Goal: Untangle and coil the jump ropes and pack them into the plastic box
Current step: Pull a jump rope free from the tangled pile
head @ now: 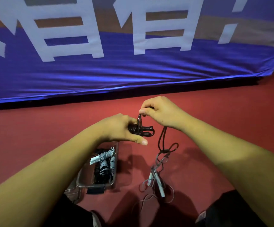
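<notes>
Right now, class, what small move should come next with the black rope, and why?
Probably wind the loop that the right hand pinches once more round the black handles in the left hand: coils already sit there, and loose cord hangs below.

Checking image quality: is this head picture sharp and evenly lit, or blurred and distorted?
Head view: the banner is blurred, its lower edge bowed by the wide lens; soft shadows lie on the red floor; the black jump rope in the left hand shows little detail.
</notes>
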Demonstrator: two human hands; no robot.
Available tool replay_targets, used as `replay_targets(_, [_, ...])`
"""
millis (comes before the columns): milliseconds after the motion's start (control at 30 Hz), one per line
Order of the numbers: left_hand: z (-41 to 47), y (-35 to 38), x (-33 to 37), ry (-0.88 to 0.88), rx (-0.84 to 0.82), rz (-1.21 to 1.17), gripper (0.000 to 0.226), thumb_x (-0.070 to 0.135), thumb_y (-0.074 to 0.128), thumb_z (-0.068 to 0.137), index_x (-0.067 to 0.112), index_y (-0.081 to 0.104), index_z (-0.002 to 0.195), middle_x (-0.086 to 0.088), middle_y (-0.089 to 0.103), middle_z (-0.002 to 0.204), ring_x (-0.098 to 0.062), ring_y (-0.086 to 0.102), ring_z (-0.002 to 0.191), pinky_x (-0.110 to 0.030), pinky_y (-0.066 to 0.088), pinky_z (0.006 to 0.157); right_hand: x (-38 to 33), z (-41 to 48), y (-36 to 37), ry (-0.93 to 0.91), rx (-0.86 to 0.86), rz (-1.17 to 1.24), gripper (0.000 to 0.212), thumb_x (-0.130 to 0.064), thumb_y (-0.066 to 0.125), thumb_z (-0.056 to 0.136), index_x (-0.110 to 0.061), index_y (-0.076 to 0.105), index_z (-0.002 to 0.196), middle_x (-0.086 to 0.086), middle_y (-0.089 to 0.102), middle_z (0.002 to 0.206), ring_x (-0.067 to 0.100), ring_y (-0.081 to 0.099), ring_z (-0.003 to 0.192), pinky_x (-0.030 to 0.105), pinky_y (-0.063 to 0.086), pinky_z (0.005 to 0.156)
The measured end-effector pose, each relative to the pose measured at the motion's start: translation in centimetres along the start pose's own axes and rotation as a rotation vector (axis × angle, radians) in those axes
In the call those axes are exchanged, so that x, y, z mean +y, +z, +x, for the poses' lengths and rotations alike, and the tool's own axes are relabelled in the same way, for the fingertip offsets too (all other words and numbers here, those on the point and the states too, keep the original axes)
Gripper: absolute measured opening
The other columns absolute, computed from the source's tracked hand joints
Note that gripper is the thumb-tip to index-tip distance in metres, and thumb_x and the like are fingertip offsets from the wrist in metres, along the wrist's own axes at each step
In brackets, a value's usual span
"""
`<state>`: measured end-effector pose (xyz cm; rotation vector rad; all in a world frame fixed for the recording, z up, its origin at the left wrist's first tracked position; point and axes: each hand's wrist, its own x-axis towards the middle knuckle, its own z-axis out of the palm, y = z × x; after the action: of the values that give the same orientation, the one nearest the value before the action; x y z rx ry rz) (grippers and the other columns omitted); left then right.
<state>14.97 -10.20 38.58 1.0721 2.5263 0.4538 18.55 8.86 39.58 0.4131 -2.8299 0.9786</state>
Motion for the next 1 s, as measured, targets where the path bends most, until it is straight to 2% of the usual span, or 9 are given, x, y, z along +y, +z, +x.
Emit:
replay_targets(100, [-0.2,0.3,0.7,0.063,0.114,-0.021,0.041,0.067,0.067,0.076,0.026,0.066,0.082,0.007,0.056,0.058,-0.006,0.047,0.052,-0.025,0.035,0.055,0.8,0.1,-0.1,0.032,0.011,0.080,0.017,-0.026,0.061,0.093,-0.016,0.072,0.085,-0.017,0.062,0.069,-0.008,0.055,0.064,0.009,0.039,0.064])
replay_targets(233, [-0.7,0.0,1.3,0.151,0.158,-0.339,0.033,0.058,0.069,0.081,0.026,0.064,0.087,0.001,0.057,0.062,-0.012,0.052,0.054,-0.025,0.038,0.053,2.8,0.1,-0.2,0.169,0.023,0.438,0.012,-0.016,0.063,0.092,-0.019,0.065,0.080,-0.004,0.051,0.057,0.007,0.038,0.045,0.022,0.030,0.047])
replay_targets(367, [-0.4,0.0,1.8,0.113,0.259,-0.637,0.035,0.045,0.077,0.080,0.021,0.057,0.097,-0.001,0.060,0.061,-0.021,0.053,0.051,-0.035,0.039,0.051,3.7,-0.1,0.6,0.295,-0.079,0.712,0.035,0.007,0.049,0.089,-0.018,0.066,0.071,0.000,0.044,0.051,0.011,0.029,0.045,0.022,0.021,0.048])
replay_targets(467, [-0.3,0.3,1.6,0.120,0.285,-0.822,0.048,0.044,0.080,0.071,0.029,0.056,0.109,-0.004,0.055,0.058,-0.023,0.048,0.051,-0.044,0.034,0.051,3.6,-0.1,1.1,0.293,-0.104,0.726,0.034,-0.003,0.047,0.098,-0.016,0.060,0.069,-0.004,0.052,0.051,0.013,0.042,0.047,0.026,0.032,0.050])
replay_targets(567, [-0.1,0.1,1.9,0.078,0.359,-0.880,0.042,0.028,0.077,0.082,0.036,0.059,0.119,-0.005,0.052,0.055,-0.021,0.045,0.047,-0.033,0.034,0.045,3.2,0.0,1.7,0.279,-0.141,0.763,0.032,-0.009,0.041,0.102,-0.010,0.054,0.072,0.002,0.051,0.057,0.018,0.044,0.051,0.030,0.035,0.053])
replay_targets(667, [0.1,-0.3,2.5,-0.020,0.431,-1.029,0.009,0.022,0.063,0.093,0.030,0.065,0.093,-0.004,0.049,0.057,-0.018,0.041,0.043,-0.019,0.027,0.042,2.5,0.2,2.4,0.274,-0.186,0.845,0.036,-0.024,0.037,0.104,-0.009,0.048,0.074,0.001,0.037,0.054,0.015,0.032,0.048,0.026,0.030,0.046])
replay_targets(800, [0.3,-1.5,1.5,-0.122,0.463,-1.112,0.012,0.027,0.060,0.093,0.028,0.057,0.081,-0.005,0.051,0.062,-0.018,0.043,0.046,-0.021,0.024,0.046,2.7,0.2,3.2,0.288,-0.224,0.841,0.037,-0.032,0.039,0.104,-0.011,0.049,0.075,0.002,0.036,0.055,0.012,0.037,0.045,0.030,0.042,0.053])
replay_targets(900, [0.7,-2.3,-0.2,-0.195,0.535,-1.119,0.009,0.024,0.063,0.092,0.023,0.055,0.088,-0.006,0.052,0.064,-0.018,0.044,0.044,-0.018,0.028,0.039,3.5,-0.5,3.8,0.338,-0.307,0.775,0.032,-0.028,0.040,0.104,-0.011,0.051,0.079,0.004,0.044,0.059,0.015,0.050,0.051,0.035,0.047,0.067])
replay_targets(1000, [0.9,-2.4,-2.4,-0.315,0.639,-0.968,0.014,0.025,0.070,0.088,0.020,0.059,0.097,-0.007,0.059,0.070,-0.017,0.046,0.043,-0.018,0.029,0.037,3.1,-0.8,4.2,0.386,-0.330,0.709,0.021,-0.017,0.042,0.103,-0.007,0.056,0.090,0.003,0.049,0.063,0.014,0.046,0.051,0.026,0.039,0.056])
